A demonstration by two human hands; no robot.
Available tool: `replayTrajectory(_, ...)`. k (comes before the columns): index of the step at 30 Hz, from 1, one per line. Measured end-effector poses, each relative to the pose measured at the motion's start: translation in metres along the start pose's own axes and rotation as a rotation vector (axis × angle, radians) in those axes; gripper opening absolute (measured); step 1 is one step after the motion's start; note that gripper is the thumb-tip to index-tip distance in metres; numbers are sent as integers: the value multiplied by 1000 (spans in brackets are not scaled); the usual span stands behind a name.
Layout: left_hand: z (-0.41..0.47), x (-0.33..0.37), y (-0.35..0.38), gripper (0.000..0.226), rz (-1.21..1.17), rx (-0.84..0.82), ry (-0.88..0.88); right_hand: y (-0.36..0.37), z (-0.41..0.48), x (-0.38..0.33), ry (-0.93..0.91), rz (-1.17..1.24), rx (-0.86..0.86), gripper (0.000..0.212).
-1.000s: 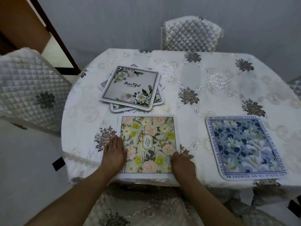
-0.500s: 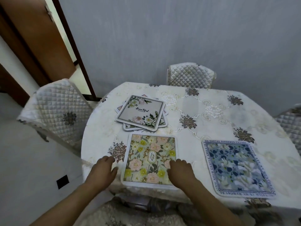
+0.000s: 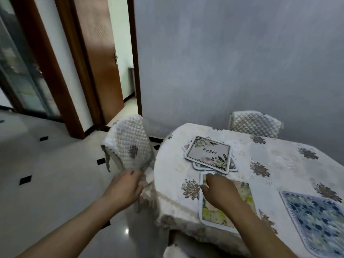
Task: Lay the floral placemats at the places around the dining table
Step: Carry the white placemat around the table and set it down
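Observation:
A yellow and pink floral placemat lies flat at the near edge of the dining table. My right hand hovers over its far left part, fingers loosely curled and holding nothing. My left hand hangs off the table to the left, in front of a chair, fingers relaxed and empty. A stack of placemats, the top one white with "Beautiful" lettering, sits further back on the table. A blue floral placemat lies at the near right.
A quilted white chair stands at the table's left side, close to my left hand. Another quilted chair stands behind the table against the grey wall. An open wooden door and tiled floor lie to the left.
My view has swung up and left. My left hand came off the table and moved left toward the chair. My right hand slid from the mat's near right corner across to its far left.

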State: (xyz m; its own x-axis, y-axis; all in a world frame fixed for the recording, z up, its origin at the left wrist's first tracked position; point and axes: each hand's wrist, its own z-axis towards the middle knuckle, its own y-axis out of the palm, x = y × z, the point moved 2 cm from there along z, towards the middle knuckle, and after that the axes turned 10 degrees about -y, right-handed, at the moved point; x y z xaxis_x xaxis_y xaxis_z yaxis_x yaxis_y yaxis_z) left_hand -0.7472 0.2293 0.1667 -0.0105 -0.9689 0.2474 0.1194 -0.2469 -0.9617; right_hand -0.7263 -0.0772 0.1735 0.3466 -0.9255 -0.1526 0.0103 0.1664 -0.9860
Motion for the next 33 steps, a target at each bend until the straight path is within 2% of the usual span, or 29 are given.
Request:
replayTrajectory(7, -11, -109, -50, 27, 105, 42, -83, 3, 49, -120, -80, -49, 36, 28)
replayTrajectory(12, 10, -160, -48, 34, 121, 41, -124, 22, 93, -166, -90, -50, 2, 32)
replayTrajectory(18, 71, -196, -37, 34, 119, -7, -93, 52, 168, -179, -85, -33, -3, 28)
replayTrajectory(24, 174, -226, -28, 31, 113, -32, -63, 73, 274, -181, -64, 14, -16, 26)
replayTrajectory(28, 236, -236, -16, 32, 66, -56, -29, 78, 325, -174, -1, -7, -35, 26)
replayTrajectory(33, 315, -244, 8, 30, -3, -110, 108, 81, 368, -154, 158, -61, -59, 29)
